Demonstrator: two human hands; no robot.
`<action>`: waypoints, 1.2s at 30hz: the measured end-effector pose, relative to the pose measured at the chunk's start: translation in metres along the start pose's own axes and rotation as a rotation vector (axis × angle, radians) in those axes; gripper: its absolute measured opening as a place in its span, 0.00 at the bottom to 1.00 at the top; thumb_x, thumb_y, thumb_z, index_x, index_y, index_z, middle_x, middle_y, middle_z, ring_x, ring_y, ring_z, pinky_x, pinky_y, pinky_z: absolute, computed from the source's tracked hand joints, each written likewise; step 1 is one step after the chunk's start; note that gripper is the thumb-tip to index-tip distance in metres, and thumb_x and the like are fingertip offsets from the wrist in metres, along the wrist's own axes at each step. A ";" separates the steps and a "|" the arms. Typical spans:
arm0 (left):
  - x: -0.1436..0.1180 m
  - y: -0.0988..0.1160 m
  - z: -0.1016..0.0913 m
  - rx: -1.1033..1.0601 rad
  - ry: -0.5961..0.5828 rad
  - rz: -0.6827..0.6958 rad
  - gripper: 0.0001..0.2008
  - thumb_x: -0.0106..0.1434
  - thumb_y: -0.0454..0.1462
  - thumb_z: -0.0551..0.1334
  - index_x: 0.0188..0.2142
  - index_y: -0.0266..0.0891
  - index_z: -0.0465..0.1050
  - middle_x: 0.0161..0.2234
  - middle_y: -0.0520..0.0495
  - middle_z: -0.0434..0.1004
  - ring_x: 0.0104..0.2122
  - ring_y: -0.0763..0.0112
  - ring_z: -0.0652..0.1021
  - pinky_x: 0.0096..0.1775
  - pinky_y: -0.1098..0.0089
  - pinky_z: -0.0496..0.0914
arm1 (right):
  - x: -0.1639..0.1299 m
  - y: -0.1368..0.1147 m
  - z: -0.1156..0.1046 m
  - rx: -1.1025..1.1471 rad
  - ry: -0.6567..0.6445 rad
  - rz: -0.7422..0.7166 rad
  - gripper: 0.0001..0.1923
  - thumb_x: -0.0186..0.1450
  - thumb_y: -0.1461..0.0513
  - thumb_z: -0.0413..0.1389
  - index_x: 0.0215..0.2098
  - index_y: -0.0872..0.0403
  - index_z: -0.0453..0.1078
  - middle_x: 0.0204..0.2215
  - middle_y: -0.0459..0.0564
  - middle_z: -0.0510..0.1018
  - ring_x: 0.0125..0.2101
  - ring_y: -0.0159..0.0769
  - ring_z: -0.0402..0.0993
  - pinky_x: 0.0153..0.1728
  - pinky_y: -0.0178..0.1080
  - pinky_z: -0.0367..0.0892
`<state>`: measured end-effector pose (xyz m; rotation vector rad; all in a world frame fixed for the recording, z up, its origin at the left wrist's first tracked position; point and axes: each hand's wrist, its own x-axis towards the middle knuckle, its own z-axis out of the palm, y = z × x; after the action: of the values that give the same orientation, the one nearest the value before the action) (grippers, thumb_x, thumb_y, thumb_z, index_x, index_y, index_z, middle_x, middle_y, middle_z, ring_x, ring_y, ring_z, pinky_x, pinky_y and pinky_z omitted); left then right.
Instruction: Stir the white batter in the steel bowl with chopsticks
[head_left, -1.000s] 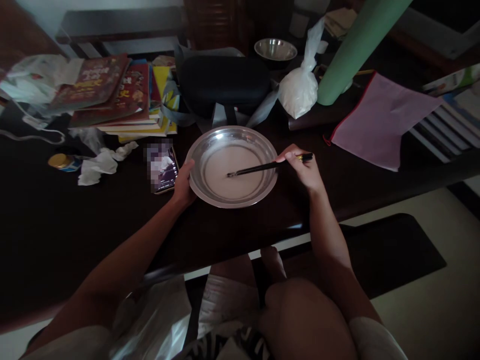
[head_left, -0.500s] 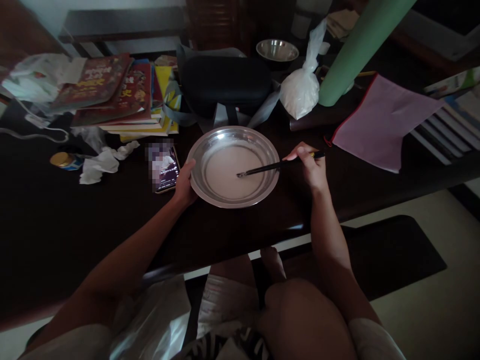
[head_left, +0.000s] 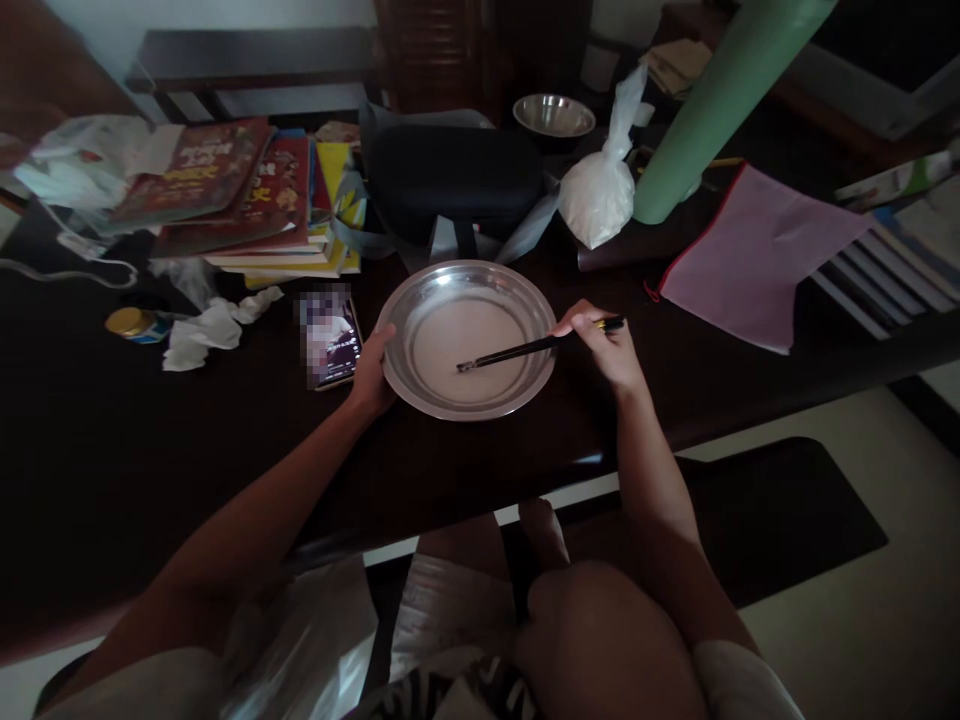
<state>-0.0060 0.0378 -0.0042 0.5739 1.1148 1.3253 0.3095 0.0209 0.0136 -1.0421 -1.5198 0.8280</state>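
A shiny metal bowl stands near the table's front edge, with a pale, milky liquid in it. My left hand grips its left rim, thumb on top and the fingers hidden below. In my right hand is a pair of black chopsticks, held slantwise over the right rim. Their tips dip into the liquid left of the bowl's middle. Just left of my left hand lies a phone with its screen lit. A tied plastic bag of white powder sits behind the bowl to the right.
Stacked books, crumpled tissues and a small gold-lidded jar lie on the left. Behind the bowl are a black case and a second metal bowl. A green cylinder and a pink pouch occupy the right.
My right hand has moved left and slightly down. The chopstick tips have shifted left and nearer to me in the liquid. My left hand keeps its grip on the rim.
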 end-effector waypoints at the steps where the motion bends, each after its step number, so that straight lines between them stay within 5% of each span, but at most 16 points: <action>1: 0.001 -0.001 -0.001 0.004 -0.013 0.014 0.05 0.62 0.39 0.67 0.33 0.40 0.77 0.31 0.48 0.84 0.43 0.57 0.84 0.46 0.63 0.80 | 0.000 0.000 0.000 -0.013 0.005 -0.001 0.19 0.67 0.44 0.60 0.30 0.45 0.82 0.29 0.45 0.83 0.34 0.38 0.81 0.44 0.46 0.74; 5: 0.003 -0.004 -0.005 -0.012 -0.036 0.027 0.04 0.61 0.38 0.67 0.33 0.40 0.77 0.32 0.47 0.84 0.43 0.57 0.84 0.46 0.63 0.80 | 0.000 0.001 -0.001 0.006 0.143 -0.010 0.20 0.68 0.44 0.59 0.28 0.46 0.81 0.26 0.45 0.82 0.33 0.38 0.81 0.44 0.46 0.74; 11: 0.005 -0.003 -0.006 -0.026 -0.049 0.014 0.04 0.63 0.39 0.68 0.34 0.40 0.78 0.30 0.47 0.83 0.38 0.59 0.85 0.45 0.64 0.81 | 0.000 0.001 0.000 0.000 -0.009 -0.003 0.17 0.68 0.45 0.60 0.31 0.45 0.82 0.30 0.45 0.83 0.36 0.39 0.81 0.45 0.46 0.73; 16: 0.005 -0.002 -0.006 -0.028 -0.058 0.005 0.06 0.62 0.39 0.69 0.32 0.39 0.77 0.34 0.45 0.85 0.40 0.57 0.85 0.46 0.62 0.81 | 0.000 0.002 -0.001 0.045 0.135 -0.014 0.19 0.68 0.45 0.60 0.27 0.45 0.81 0.26 0.43 0.82 0.32 0.37 0.81 0.43 0.45 0.73; 21: 0.003 0.000 -0.004 -0.003 -0.028 -0.005 0.05 0.62 0.39 0.69 0.33 0.41 0.77 0.34 0.48 0.85 0.41 0.57 0.85 0.45 0.62 0.81 | 0.000 0.001 -0.001 -0.008 -0.023 0.008 0.18 0.68 0.45 0.60 0.30 0.45 0.82 0.30 0.45 0.84 0.37 0.39 0.82 0.45 0.46 0.74; 26: -0.001 0.003 0.003 -0.026 -0.031 0.006 0.04 0.63 0.36 0.66 0.33 0.38 0.76 0.31 0.47 0.84 0.41 0.60 0.85 0.47 0.65 0.80 | 0.000 0.002 -0.002 -0.005 0.148 0.010 0.21 0.67 0.42 0.59 0.27 0.46 0.80 0.26 0.45 0.82 0.33 0.38 0.81 0.43 0.46 0.75; 31: -0.002 0.004 0.003 -0.026 -0.014 -0.009 0.04 0.65 0.35 0.64 0.33 0.38 0.76 0.31 0.47 0.83 0.40 0.61 0.84 0.48 0.65 0.79 | 0.000 0.004 0.000 0.005 0.023 -0.002 0.17 0.68 0.45 0.60 0.30 0.45 0.82 0.29 0.44 0.83 0.34 0.37 0.81 0.44 0.44 0.74; 36: 0.000 0.000 0.000 -0.026 -0.056 0.024 0.07 0.60 0.39 0.70 0.32 0.39 0.75 0.34 0.46 0.84 0.43 0.57 0.85 0.51 0.62 0.79 | 0.001 0.003 0.000 0.009 0.169 -0.003 0.21 0.68 0.44 0.59 0.27 0.46 0.80 0.26 0.44 0.81 0.32 0.37 0.81 0.42 0.45 0.74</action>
<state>-0.0065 0.0382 -0.0041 0.6033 1.0466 1.3352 0.3101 0.0225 0.0113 -1.0758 -1.3731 0.7255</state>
